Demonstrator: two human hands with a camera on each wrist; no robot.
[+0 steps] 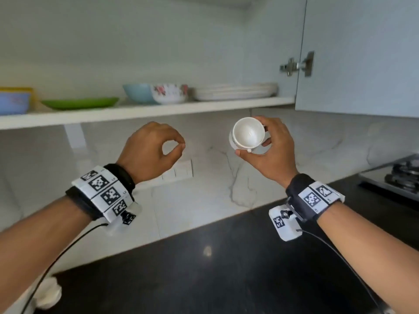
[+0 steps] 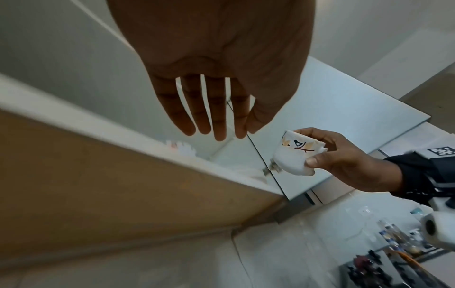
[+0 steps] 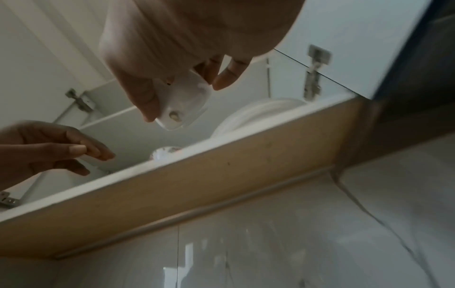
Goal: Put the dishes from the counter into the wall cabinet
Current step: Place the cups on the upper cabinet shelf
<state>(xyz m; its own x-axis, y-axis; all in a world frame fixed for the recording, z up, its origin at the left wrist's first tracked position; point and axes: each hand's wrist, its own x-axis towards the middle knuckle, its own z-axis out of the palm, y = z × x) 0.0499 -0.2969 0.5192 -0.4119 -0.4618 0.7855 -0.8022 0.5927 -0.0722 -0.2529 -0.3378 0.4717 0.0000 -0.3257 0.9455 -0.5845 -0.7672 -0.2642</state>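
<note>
My right hand [image 1: 265, 142] grips a small white cup [image 1: 248, 132], tilted so its empty mouth faces me, just below the front edge of the wall cabinet shelf [image 1: 158, 111]. The left wrist view shows a bird motif on the cup [image 2: 295, 154], pinched between thumb and fingers. In the right wrist view the cup's base [image 3: 183, 103] points down. My left hand [image 1: 179, 146] hovers empty to the cup's left, its thumb and forefinger loosely curled into a ring.
On the shelf stand a blue container [image 1: 13, 103], a green plate [image 1: 79, 103], a blue bowl [image 1: 138, 92], a floral bowl [image 1: 169, 94] and stacked white plates [image 1: 235, 91]. The cabinet door [image 1: 358, 55] hangs open at right. Below lie the black counter [image 1: 204, 268] and a stove [image 1: 399, 175].
</note>
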